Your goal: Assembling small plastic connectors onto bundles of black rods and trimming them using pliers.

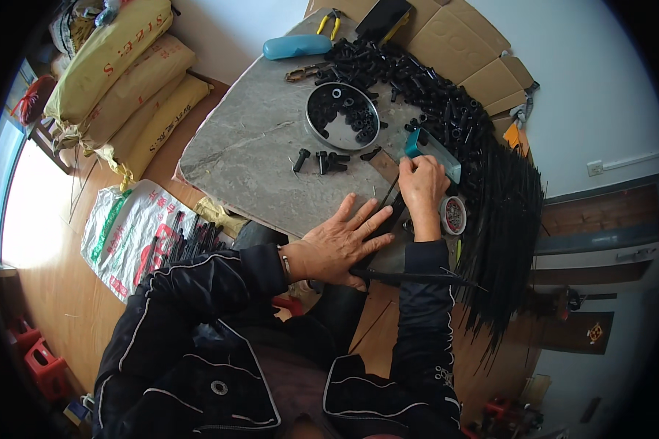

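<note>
My left hand point(344, 238) lies with fingers spread at the near table edge. Beneath its palm and fingers passes a dark flat strip, partly hidden. A bundle of thin black rods point(417, 277) sticks out beside its thumb and crosses over my right sleeve. My right hand point(422, 186) is closed in a pinch above the table. Up to its fingertips runs a thin black rod point(390, 192); what exactly they grip is hidden. Beside them lies a small brown wooden block point(383, 167). Several short black fittings point(322, 162) stand or lie farther left.
A round metal tin point(308, 124) holds small black rings. Black tubular parts point(417, 84) heap along the back, with long black rods point(498, 227) hanging off the right edge. A teal container point(447, 164) and a small round tub point(444, 219) stand near my right hand. Filled sacks point(117, 73) are stacked left.
</note>
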`<state>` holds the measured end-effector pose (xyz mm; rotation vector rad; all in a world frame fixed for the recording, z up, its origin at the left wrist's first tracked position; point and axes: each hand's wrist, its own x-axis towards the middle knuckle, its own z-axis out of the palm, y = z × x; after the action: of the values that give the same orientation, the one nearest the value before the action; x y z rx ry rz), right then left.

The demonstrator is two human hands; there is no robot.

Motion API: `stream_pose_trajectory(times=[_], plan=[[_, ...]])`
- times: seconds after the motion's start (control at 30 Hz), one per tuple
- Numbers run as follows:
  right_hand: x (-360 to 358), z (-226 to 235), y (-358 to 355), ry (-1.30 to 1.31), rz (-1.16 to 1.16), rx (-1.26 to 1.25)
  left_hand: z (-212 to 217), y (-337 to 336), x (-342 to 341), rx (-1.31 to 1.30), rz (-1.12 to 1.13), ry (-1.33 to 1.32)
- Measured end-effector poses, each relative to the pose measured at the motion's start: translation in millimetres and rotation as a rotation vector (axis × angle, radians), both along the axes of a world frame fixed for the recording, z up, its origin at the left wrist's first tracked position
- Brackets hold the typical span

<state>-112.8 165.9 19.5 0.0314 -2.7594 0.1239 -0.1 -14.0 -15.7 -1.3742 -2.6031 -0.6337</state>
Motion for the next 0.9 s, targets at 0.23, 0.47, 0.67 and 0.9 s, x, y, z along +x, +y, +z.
stream_pose_trajectory(times=[0.23,0.47,0.67,0.9], plan=[[-5,2,0,-0.054,-0.033,0.089,-4,0,-1,0.023,0.0,0.005],[-7,9,-4,-0.095,-0.045,0.095,-2,-1,0,0.01,0.013,0.008],[-14,9,-5,-0.146,-0.062,0.134,0,-2,1,-0.024,0.026,0.014],[-14,8,-9,-0.127,-0.055,0.204,-1,-2,2,-0.025,0.021,0.0]])
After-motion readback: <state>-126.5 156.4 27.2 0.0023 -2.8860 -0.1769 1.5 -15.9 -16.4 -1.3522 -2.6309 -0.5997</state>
